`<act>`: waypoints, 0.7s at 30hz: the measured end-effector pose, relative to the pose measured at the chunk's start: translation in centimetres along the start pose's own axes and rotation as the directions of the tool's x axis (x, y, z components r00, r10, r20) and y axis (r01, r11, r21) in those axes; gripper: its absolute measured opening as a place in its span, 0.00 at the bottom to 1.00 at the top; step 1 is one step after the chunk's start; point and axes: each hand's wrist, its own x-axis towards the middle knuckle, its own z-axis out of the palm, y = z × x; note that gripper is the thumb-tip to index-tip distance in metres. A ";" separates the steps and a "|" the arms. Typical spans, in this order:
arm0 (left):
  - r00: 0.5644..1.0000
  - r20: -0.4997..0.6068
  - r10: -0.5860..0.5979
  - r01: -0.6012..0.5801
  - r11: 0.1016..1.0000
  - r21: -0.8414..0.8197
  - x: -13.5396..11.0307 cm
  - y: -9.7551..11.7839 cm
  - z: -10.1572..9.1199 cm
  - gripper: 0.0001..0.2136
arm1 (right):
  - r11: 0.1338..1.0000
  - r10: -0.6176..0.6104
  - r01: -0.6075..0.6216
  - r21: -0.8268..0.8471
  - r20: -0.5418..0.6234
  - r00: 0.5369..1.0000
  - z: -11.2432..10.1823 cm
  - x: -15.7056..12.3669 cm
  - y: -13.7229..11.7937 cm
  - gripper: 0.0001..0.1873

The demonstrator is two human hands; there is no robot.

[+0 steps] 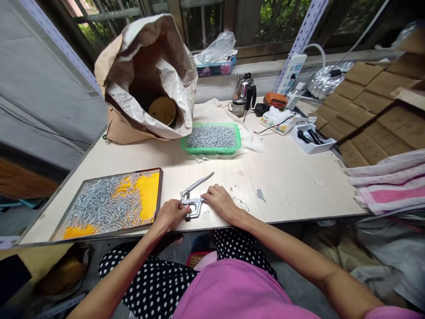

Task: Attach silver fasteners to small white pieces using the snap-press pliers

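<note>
A small metal lever press tool (193,198) is fixed at the table's near edge, its handle pointing up and to the right. My left hand (171,214) is closed at the tool's left side, fingertips pinched at its jaw on something too small to make out. My right hand (219,201) rests on the tool's right side, fingers curled over its base. A flat tray with a yellow bottom (148,193), holding a heap of small silver metal pieces (102,205), lies just left of my left hand.
A green basket (210,150) full of the same silver pieces sits beyond the tool. Behind it stands an open paper sack (149,75). A kettle (243,94), tissue box (276,121), white tray of tools (311,139) and cardboard boxes (375,106) crowd the right; folded cloths (388,186) overhang the right edge.
</note>
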 end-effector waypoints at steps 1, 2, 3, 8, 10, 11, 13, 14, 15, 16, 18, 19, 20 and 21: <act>1.000 0.022 0.014 -0.015 1.000 0.014 0.3 0.0 -0.2 0.14 | 1.000 -0.003 0.003 0.003 -0.005 1.000 0.1 0.3 0.2 0.10; 0.999 0.038 0.032 -0.033 0.999 0.030 0.5 0.0 -0.4 0.15 | 1.000 -0.012 0.012 0.010 -0.010 1.000 0.1 0.6 0.4 0.10; 0.997 0.050 0.051 -0.054 0.997 0.047 0.6 -0.1 -0.5 0.15 | 1.000 -0.024 0.025 0.018 -0.015 1.000 0.2 0.9 0.6 0.10; 0.989 -0.023 0.147 -0.137 0.960 0.245 -0.3 -1.4 -0.2 0.13 | 0.995 -0.091 0.092 0.031 -0.048 0.995 0.5 1.5 0.7 0.11; 0.988 -0.015 0.157 -0.138 0.909 0.393 -0.8 -2.4 -0.7 0.13 | 0.994 -0.104 0.106 0.025 -0.057 0.993 0.5 1.4 0.7 0.11; 0.987 -0.004 0.158 -0.139 0.883 0.449 -0.8 -2.7 -1.3 0.14 | 0.994 -0.106 0.108 0.020 -0.062 0.992 0.6 1.4 0.7 0.11; 0.982 -0.017 0.186 -0.153 0.854 0.497 -0.7 -2.7 -3.4 0.14 | 0.995 -0.099 0.100 0.005 -0.078 0.992 0.8 1.5 0.7 0.11; 0.973 -0.056 0.223 -0.168 0.855 0.491 -0.4 -2.0 -4.9 0.14 | 0.995 -0.095 0.095 -0.003 -0.086 0.992 0.9 1.5 0.7 0.11; 0.954 -0.117 0.275 -0.192 0.863 0.468 -0.2 -1.0 -6.6 0.14 | 0.996 -0.091 0.091 -0.008 -0.092 0.992 1.0 1.6 0.7 0.10; 0.921 -0.206 0.331 -0.216 0.872 0.439 0.0 0.3 -8.4 0.14 | 0.996 -0.089 0.089 -0.010 -0.098 0.991 1.2 1.6 0.8 0.10; 0.763 -0.436 0.477 -0.320 0.865 0.386 0.3 3.4 -12.1 0.13 | 0.996 -0.089 0.089 -0.006 -0.106 0.990 1.6 1.6 0.9 0.10; 0.663 -0.546 0.513 -0.370 0.858 0.356 0.3 4.8 -13.8 0.13 | 0.996 -0.091 0.091 -0.003 -0.111 0.990 1.8 1.5 0.9 0.09; 0.572 -0.639 0.514 -0.396 0.855 0.334 0.4 5.7 -15.2 0.14 | 0.996 -0.092 0.092 -0.001 -0.118 0.989 1.9 1.4 1.0 0.08; 0.519 -0.687 0.508 -0.407 0.854 0.324 0.4 6.2 -16.4 0.14 | 0.995 -0.094 0.095 0.000 -0.129 0.987 2.1 1.3 1.0 0.08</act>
